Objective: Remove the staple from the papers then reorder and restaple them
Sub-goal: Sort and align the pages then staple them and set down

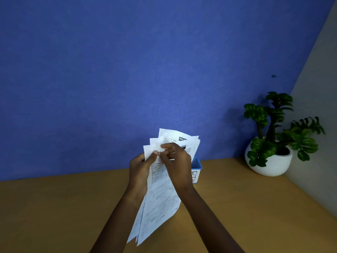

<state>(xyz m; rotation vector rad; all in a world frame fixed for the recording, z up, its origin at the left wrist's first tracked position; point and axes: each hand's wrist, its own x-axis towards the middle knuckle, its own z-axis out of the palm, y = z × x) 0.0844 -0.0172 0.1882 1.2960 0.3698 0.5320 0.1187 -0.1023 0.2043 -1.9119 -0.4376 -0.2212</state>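
Blue wall is filling most of what we are seeing, with a wooden surface [237, 207] running beneath it. We are holding the papers [160, 203] upright in the air just in front of the blue bin [197, 167], hiding its left part. Their long axis is running from the fanned top corners above the bin down and to the left, toward us.

Our left hand [141, 167] is gripping the left edge of the sheaf, thumb pressing on the front sheet. Our right hand [177, 161], the nearer one to the bin, is pinching the sheets just beside that thumb, its fingers [166, 146] curling over the printed heading. Both hands are meeting at the upper left of the stack — that is where the next sheet is waiting to be drawn or slid.

We are judging this to be the reordering step, since the sheets are spreading apart at top and bottom — yet no staple is showing, and no stapler or remover either. A plant in a white pot [269, 167] is standing well to the right of the bin.
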